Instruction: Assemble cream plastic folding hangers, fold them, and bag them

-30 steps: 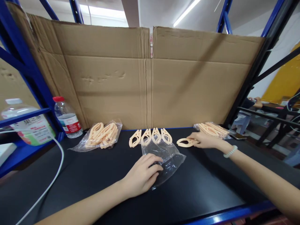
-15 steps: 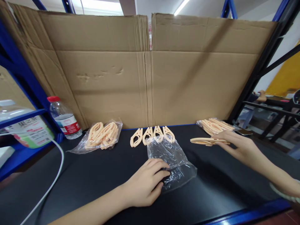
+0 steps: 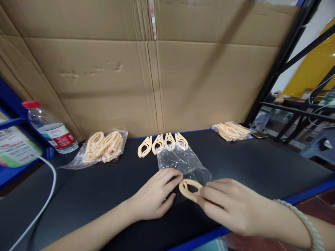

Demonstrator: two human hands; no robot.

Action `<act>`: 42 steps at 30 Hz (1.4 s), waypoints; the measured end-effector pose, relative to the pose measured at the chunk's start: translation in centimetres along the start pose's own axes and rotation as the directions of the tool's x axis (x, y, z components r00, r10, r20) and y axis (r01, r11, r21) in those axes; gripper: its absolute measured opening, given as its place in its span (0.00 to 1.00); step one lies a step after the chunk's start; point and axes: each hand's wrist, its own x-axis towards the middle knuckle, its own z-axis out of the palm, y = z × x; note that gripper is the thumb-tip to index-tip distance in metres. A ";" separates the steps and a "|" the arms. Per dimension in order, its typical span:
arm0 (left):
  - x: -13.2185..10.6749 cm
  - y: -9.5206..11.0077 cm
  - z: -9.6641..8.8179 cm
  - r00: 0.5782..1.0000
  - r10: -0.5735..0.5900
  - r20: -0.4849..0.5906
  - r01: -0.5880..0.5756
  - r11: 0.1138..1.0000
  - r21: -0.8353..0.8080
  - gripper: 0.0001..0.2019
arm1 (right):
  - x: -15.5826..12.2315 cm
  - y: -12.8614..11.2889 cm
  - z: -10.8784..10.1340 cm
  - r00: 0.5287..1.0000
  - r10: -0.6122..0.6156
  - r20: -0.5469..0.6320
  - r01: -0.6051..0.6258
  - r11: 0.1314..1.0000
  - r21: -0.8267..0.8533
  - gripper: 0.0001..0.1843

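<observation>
My right hand (image 3: 230,207) pinches a peach plastic clip (image 3: 188,189) and holds it at the near end of a clear plastic bag (image 3: 183,164) lying on the black table (image 3: 104,188). My left hand (image 3: 155,195) rests on the bag's near edge, fingers curled and pressing it down, fingertips almost touching the clip. Several more peach clips (image 3: 163,143) lie in a row at the far end of the bag.
A filled bag of clips (image 3: 103,146) lies at the left, another bag of clips (image 3: 231,131) at the back right with a phone (image 3: 259,135) beside it. A water bottle (image 3: 49,129) and a white cable (image 3: 39,209) are at the left. A cardboard wall (image 3: 157,69) stands behind.
My right hand lifted a clip from near the right pile and carried it left and toward me to the bag's near end. The left hand stayed on the bag.
</observation>
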 end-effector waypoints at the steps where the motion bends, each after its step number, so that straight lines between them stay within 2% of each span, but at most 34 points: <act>1: 0.0 -0.1 0.1 1.000 0.004 -0.001 -0.004 1.000 0.000 0.29 | 0.2 0.1 0.4 1.000 -0.003 0.016 0.004 1.000 -0.029 0.16; 5: -0.2 -0.2 0.4 1.000 0.006 -0.020 -0.006 1.000 0.000 0.33 | 0.9 0.7 2.1 1.000 -0.003 0.023 0.007 0.986 -0.167 0.12; 8: -0.3 -0.2 0.4 0.999 0.006 -0.038 -0.006 1.000 -0.012 0.35 | 1.7 0.9 3.4 0.997 0.004 0.076 0.016 0.962 -0.272 0.08; 13: -0.3 -0.2 0.3 0.999 0.008 -0.048 -0.009 1.000 -0.018 0.38 | 2.9 1.0 5.2 0.971 0.128 0.201 -0.043 0.925 -0.378 0.13; 19: -0.4 -0.3 0.5 0.999 0.001 -0.054 -0.002 1.000 -0.026 0.38 | 3.6 0.3 7.7 0.952 0.255 0.167 -0.149 0.867 -0.475 0.14; 24: -0.4 -0.3 0.5 0.997 0.007 -0.077 -0.009 1.000 -0.021 0.36 | 4.5 0.2 8.9 0.918 0.336 0.212 -0.220 0.875 -0.432 0.12; 29: -0.3 -0.3 0.5 0.997 0.006 -0.074 -0.008 1.000 -0.026 0.37 | 5.8 0.5 9.5 0.845 0.446 0.296 -0.297 0.851 -0.433 0.12; 31: -0.3 -0.3 0.5 0.997 0.002 -0.072 -0.004 1.000 -0.024 0.37 | 6.0 0.4 9.7 0.830 0.457 0.320 -0.310 0.855 -0.416 0.12; 34: -0.4 -0.4 0.6 0.998 0.001 -0.067 -0.001 1.000 -0.011 0.36 | 5.6 -0.2 8.4 0.826 0.480 0.295 -0.334 0.839 -0.429 0.13; 37: -0.5 -0.4 0.5 0.997 0.009 -0.071 -0.009 1.000 0.002 0.36 | 5.0 -0.1 4.5 0.868 0.448 0.213 -0.338 0.849 -0.407 0.08; 38: -0.4 -0.3 0.5 0.997 0.011 -0.072 -0.010 1.000 0.004 0.36 | 4.9 0.7 2.9 0.905 0.394 0.162 -0.323 0.883 -0.341 0.06; 39: -0.4 -0.3 0.4 0.998 0.009 -0.068 -0.009 1.000 0.005 0.36 | 5.0 1.9 1.4 0.920 0.381 0.093 -0.340 0.893 -0.296 0.07; 40: -0.4 -0.3 0.4 0.998 0.005 -0.061 -0.005 1.000 0.004 0.36 | 5.3 3.5 0.2 0.915 0.404 0.015 -0.383 0.877 -0.289 0.11; 41: -0.3 -0.3 0.3 0.999 0.001 -0.053 -0.001 1.000 0.002 0.36 | 5.8 5.5 -0.4 0.879 0.471 -0.077 -0.470 0.827 -0.308 0.13; 42: -0.3 -0.2 0.3 0.999 -0.004 -0.045 0.004 1.000 -0.001 0.36 | 6.3 7.8 -0.5 0.851 0.516 -0.095 -0.518 0.799 -0.306 0.13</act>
